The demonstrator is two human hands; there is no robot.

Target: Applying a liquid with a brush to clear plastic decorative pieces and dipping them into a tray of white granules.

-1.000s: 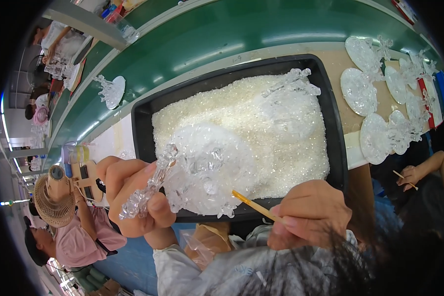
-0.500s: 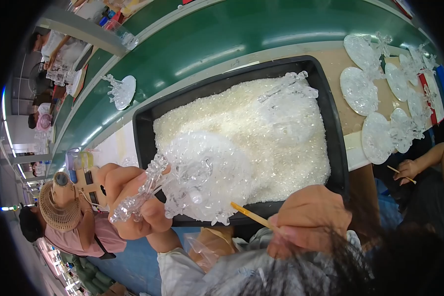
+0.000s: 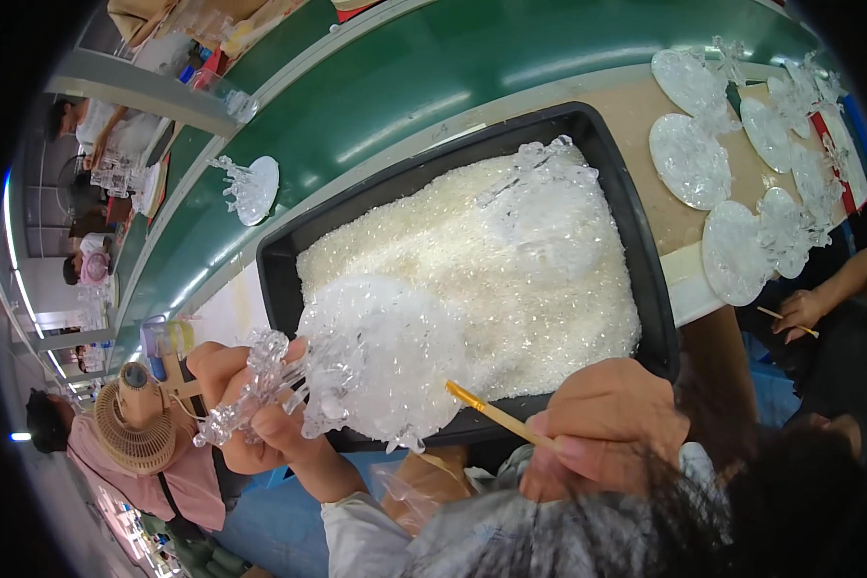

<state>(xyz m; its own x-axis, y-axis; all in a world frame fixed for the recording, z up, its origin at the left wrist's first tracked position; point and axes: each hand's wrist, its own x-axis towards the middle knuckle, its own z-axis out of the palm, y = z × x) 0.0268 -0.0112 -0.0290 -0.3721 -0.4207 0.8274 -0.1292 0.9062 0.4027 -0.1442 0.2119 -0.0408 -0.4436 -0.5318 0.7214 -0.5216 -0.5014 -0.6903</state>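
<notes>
My left hand (image 3: pixel 284 433) is closed on a clear plastic ornament, gripping its knobbly branched part. The ornament's round frosted disc (image 3: pixel 395 332) is tilted over the near left part of a black tray (image 3: pixel 653 255). In my right hand (image 3: pixel 612 424) is a thin paintbrush (image 3: pixel 501 418), pinched by its pale handle. The yellowish brush tip is close to the disc's right edge; whether it touches, I cannot tell. White sparkling granules (image 3: pixel 385 231) fill the tray. A second clear ornament (image 3: pixel 549 217) lies on them at the far right.
Several similar disc ornaments (image 3: pixel 689 162) stand on a brown board to the right. Another ornament (image 3: pixel 252 191) stands on the green belt (image 3: pixel 356 125) beyond the tray. At right, another person's hand (image 3: pixel 800 313) holds a thin stick. A beige fan (image 3: pixel 137 419) is at left, beside a person in pink.
The held ornament has shifted slightly left and its disc has turned. The brush remains near the disc's right edge. On the belt, the ornament sits a little further right, and the view has shifted slightly.
</notes>
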